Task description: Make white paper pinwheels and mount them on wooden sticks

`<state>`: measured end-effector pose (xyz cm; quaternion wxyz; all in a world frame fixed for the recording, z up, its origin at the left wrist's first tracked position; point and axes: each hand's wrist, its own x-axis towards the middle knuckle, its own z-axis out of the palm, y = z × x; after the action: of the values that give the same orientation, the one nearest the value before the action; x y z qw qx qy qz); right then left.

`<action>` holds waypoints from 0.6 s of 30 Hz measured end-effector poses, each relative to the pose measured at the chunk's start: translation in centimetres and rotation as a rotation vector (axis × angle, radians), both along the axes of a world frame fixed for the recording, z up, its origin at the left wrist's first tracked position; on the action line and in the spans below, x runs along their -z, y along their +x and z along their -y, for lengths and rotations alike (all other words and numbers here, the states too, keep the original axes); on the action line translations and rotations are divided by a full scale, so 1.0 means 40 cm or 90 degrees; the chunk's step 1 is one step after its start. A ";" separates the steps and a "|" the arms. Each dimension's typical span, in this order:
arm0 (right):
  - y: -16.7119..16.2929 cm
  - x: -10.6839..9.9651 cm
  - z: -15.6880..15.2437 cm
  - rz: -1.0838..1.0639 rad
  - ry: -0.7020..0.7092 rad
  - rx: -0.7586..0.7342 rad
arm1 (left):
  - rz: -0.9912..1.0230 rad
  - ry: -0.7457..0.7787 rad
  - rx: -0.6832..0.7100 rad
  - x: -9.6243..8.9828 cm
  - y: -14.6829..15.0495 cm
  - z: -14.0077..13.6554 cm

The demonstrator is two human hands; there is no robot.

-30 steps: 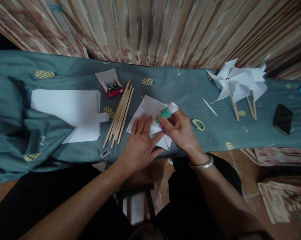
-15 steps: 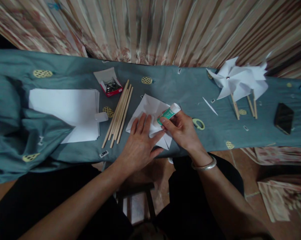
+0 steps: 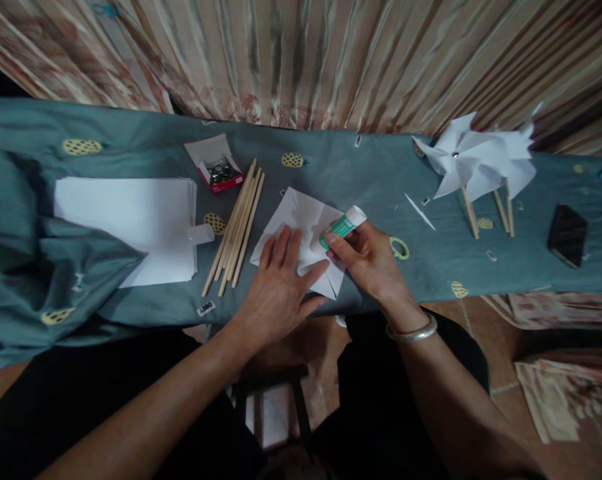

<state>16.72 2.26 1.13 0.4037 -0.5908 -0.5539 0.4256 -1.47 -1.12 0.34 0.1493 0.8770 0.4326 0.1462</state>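
Observation:
A white square of paper (image 3: 301, 207) with cuts running in from its corners lies on the teal cloth. My left hand (image 3: 281, 283) presses flat on its left part, fingers spread. Over the paper's right part, my right hand (image 3: 371, 257) grips a green and white glue stick (image 3: 341, 227), its lower end tilted toward the middle of the sheet. Yellow-green scissors handles (image 3: 399, 249) show just right of that hand; the rest of the scissors is hidden. The glue stick's white cap (image 3: 201, 234) lies at the edge of the paper stack (image 3: 125, 220).
Several wooden sticks (image 3: 238, 233) lie left of the square, below an open red box (image 3: 223, 175) of small metal pieces. At right are white paper pinwheels (image 3: 468, 160) on sticks, a paper sliver (image 3: 419, 211) and a dark phone (image 3: 567, 235). A curtain (image 3: 301, 67) hangs behind.
My right hand has shifted slightly right with the glue stick, away from the middle of the paper. My left hand has stayed in place.

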 end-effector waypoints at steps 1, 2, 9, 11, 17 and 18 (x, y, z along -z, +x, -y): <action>0.001 0.001 -0.001 0.001 0.004 0.003 | 0.001 -0.001 -0.001 0.000 0.000 0.000; 0.001 0.001 -0.001 0.001 0.009 0.007 | 0.002 -0.003 -0.001 0.000 0.000 0.000; 0.001 -0.002 -0.004 -0.005 0.013 0.020 | 0.001 -0.012 -0.001 -0.002 0.000 0.000; 0.001 -0.002 -0.005 -0.001 0.014 0.025 | 0.000 -0.010 -0.001 -0.003 0.000 0.000; -0.001 0.006 -0.013 0.018 0.036 0.038 | -0.002 -0.016 -0.004 -0.006 0.001 0.000; -0.002 0.007 -0.014 0.019 0.038 0.038 | -0.002 -0.018 -0.004 -0.007 0.001 0.000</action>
<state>16.64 2.80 0.84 0.4253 -0.6011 -0.5546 0.3875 -1.41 -1.13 0.62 0.1604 0.8739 0.4373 0.1392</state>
